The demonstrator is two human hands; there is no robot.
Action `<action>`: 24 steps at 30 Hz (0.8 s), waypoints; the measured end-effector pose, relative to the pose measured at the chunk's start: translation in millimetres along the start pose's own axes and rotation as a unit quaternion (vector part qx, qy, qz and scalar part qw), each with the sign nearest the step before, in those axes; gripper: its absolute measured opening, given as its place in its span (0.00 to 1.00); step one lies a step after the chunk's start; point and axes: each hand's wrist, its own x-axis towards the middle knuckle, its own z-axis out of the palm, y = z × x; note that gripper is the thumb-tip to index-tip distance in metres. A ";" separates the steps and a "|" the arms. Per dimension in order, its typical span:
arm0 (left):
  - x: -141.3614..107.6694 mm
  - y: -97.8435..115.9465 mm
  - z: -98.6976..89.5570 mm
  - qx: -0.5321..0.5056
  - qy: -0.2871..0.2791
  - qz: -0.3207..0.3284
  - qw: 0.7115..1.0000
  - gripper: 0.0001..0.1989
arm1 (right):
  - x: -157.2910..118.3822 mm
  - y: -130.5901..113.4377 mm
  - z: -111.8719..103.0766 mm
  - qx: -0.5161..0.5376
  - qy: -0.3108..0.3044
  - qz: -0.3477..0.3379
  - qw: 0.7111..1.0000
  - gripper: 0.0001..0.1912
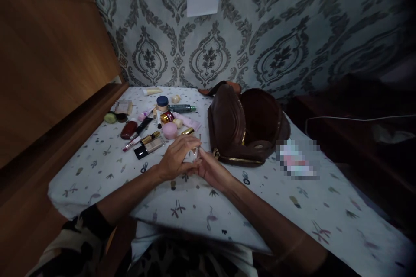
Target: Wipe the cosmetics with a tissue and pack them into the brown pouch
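My left hand (178,158) curls over a small, pale or clear item (194,152) at the middle of the table, its fingers wrapped around it. From the right, my right hand (212,169) meets it, fingers closed against the same item. Most of that item is hidden by the fingers. Just beyond my hands lie a pink round jar (169,130), a gold tube (187,131) and a foundation bottle with a black cap (149,147). An open brown bag (227,125) with a gold zipper stands to the right of my hands.
More cosmetics lie at the back left, among them a blue-lidded jar (162,103), a green bottle (182,108) and a dark red case (129,130). A blurred packet (297,160) lies right of the bag. Wooden furniture (55,60) borders the left; a patterned wall is behind.
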 end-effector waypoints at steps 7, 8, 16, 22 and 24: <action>1.0 4.2 -1.4 -0.156 0.040 -0.253 0.954 0.19 | -1.3 -1.0 4.9 -0.031 -0.019 -0.009 0.999 0.18; 1.1 3.1 -1.1 -0.178 0.040 -0.285 0.941 0.21 | -1.3 -1.3 5.3 -0.026 -0.025 -0.013 0.999 0.18; -3.8 -11.2 0.2 -0.204 0.012 -0.234 0.951 0.34 | 1.6 -4.5 -1.8 0.098 0.037 -0.038 0.994 0.16; -4.6 -10.7 -3.9 -0.151 -0.008 -0.205 0.967 0.30 | 3.8 -4.8 -1.2 0.111 0.043 -0.057 0.991 0.14; -3.7 -8.0 -4.8 -0.140 -0.003 -0.199 0.970 0.23 | 4.5 -4.8 -1.1 0.113 0.042 -0.059 0.991 0.14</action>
